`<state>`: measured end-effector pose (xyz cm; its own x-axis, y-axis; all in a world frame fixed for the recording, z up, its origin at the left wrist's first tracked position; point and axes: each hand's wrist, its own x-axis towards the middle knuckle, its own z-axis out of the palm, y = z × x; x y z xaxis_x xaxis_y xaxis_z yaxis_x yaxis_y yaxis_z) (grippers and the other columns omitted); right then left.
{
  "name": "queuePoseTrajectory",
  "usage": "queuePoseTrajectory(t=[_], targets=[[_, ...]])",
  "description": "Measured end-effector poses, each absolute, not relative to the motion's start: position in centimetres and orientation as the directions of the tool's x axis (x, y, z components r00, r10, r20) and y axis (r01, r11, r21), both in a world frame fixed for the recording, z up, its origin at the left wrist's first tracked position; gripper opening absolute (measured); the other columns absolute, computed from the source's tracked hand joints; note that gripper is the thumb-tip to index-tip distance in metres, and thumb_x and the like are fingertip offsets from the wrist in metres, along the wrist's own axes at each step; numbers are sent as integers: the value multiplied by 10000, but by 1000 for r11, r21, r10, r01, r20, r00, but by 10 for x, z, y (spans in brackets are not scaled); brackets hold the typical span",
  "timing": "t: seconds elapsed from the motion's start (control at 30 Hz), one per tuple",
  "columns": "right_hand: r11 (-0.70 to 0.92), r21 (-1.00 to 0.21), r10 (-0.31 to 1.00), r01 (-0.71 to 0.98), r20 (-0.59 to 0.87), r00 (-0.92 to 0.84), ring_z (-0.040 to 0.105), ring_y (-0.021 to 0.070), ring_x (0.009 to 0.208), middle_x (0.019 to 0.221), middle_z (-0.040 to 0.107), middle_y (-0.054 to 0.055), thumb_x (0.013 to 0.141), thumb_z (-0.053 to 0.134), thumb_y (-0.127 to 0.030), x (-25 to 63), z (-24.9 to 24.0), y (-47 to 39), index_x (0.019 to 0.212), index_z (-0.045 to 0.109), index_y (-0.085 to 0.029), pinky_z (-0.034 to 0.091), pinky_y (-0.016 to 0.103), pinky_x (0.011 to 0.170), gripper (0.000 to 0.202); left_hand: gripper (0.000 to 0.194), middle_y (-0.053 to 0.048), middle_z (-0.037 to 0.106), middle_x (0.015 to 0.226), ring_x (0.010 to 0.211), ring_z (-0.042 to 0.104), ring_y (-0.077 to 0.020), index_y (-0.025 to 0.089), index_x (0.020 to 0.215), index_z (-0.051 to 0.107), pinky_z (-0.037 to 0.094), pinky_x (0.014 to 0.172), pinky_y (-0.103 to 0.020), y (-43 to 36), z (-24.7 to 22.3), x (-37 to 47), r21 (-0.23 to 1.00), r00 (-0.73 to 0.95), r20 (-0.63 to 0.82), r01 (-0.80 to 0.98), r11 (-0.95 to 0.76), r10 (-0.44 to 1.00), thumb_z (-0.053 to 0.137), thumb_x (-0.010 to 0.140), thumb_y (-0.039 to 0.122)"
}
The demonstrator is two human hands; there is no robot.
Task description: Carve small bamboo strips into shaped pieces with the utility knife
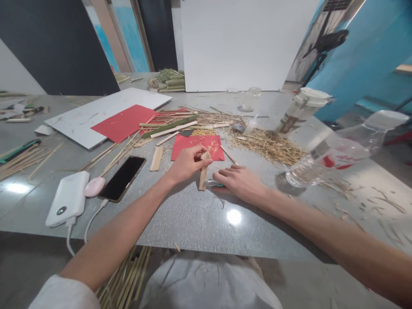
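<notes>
My left hand (191,162) pinches the upper end of a flat, pale strip of dried stalk (203,178), which points down towards me. Close by on the right, my right hand (241,182) is closed around a utility knife (216,183); a bit of its metal blade and teal body shows, and the rest is under the fingers. The blade end is beside the strip; I cannot tell whether they touch. Just beyond both hands lies a red sheet (180,148) scattered with pale shavings. A thin stick (228,153) lies beyond my right hand.
Left are a black phone (122,178), a white power bank (68,199) with cables and a green cutter (21,151). Dry straw (270,146) is heaped at the right, near a clear bottle (341,150) and a lidded container (301,111). Stalks (174,125) lie behind.
</notes>
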<state>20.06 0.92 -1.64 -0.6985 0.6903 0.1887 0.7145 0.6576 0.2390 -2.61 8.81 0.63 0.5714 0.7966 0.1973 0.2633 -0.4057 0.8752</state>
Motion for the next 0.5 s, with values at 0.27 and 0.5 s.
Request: queuePoseTrajectory(t=[0.27,0.5], targets=[[601,230,737,766,211,-642,697,234,788,926,743,64,1093,607,-517,189,-7,-3,1091,642,-171,327,352,727,348,256,37,620,700,619,608,-166,256,1046,518,441,627,-304,81,-1,-26,891,508,308,141,-431,804,549,1075,509],[626,163,731,763,219,-646,701,212,733,849,727,28,1099,563,-579,188,0,-9,1046,632,-186,257,335,640,402,225,38,501,702,662,527,-170,255,980,485,428,689,-327,68,-2,-13,894,427,337,135,-427,839,456,1120,428]])
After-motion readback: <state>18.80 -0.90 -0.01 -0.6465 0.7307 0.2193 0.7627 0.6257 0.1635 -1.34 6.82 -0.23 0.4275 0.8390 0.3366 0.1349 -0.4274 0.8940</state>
